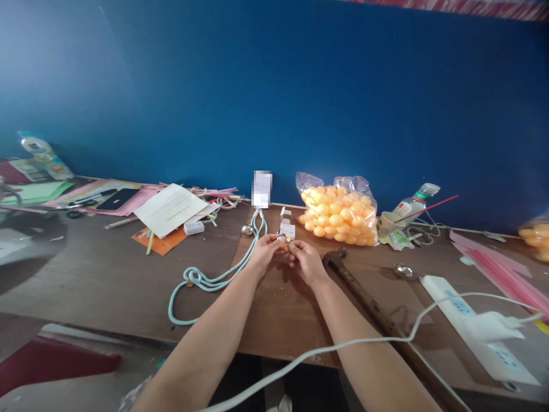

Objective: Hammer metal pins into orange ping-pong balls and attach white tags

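My left hand [266, 252] and my right hand [307, 263] meet over the wooden table, fingers pinched. Between their fingertips is a small silver and yellow object [283, 240], too small and partly covered for its kind to show. Just beyond the fingers lies a small white box [287, 230], with another small box [285, 214] behind it. Left of my left hand runs a light-blue cord [227, 280], looped on the table and attached to a white card [261, 189] that leans on the blue wall. A shiny crumpled silver lump [247, 229] lies beside the cord.
A clear bag of orange balls [338, 212] stands behind my right hand. A hammer [360, 289] lies by my right forearm, near a power strip [476, 329]. A white cable [343, 345] crosses over my right forearm. Papers [171, 209] and a phone [118, 199] lie left.
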A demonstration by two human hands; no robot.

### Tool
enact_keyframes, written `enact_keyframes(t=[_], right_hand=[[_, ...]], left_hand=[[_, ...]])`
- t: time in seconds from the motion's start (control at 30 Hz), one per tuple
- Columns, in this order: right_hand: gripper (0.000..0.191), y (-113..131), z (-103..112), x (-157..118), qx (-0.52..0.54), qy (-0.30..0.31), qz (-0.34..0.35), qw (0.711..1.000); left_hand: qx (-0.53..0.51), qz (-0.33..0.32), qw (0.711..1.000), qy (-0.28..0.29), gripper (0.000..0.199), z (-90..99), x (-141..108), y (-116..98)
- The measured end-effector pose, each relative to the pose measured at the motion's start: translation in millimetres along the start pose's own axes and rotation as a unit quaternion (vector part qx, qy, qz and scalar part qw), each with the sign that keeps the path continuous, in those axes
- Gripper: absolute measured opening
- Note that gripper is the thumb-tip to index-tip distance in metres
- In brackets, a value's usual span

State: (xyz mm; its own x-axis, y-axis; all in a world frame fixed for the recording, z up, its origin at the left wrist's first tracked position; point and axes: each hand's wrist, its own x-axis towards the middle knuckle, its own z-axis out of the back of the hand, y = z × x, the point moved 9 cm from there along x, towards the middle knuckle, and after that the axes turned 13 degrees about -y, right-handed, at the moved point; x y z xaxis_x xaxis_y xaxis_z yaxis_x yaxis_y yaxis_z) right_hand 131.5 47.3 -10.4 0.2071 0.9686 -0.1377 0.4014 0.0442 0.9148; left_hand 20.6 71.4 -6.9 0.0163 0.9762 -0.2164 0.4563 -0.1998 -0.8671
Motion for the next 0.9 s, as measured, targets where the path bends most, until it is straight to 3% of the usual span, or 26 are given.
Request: enact_keyframes(t=[0.47, 0.6, 0.9], right_hand=[[0.035, -1, 3, 1, 0.005, -0.026, 0.002, 1.000], [0.036, 3, 5, 2, -0.032, -0.029, 0.034, 0.998], [0.037, 9, -2, -3, -0.022, 0.003, 0.031, 0.999]], left_hand=[[-0.011, -0.013, 1.000, -0.020, 0.027, 2.0, 0, 0], [-0.009, -0.011, 1.000, -0.012, 0.031, -0.2, -1, 1], [-0.052, 0.051, 0.997, 0.013, 0.024, -1.5, 1, 11]])
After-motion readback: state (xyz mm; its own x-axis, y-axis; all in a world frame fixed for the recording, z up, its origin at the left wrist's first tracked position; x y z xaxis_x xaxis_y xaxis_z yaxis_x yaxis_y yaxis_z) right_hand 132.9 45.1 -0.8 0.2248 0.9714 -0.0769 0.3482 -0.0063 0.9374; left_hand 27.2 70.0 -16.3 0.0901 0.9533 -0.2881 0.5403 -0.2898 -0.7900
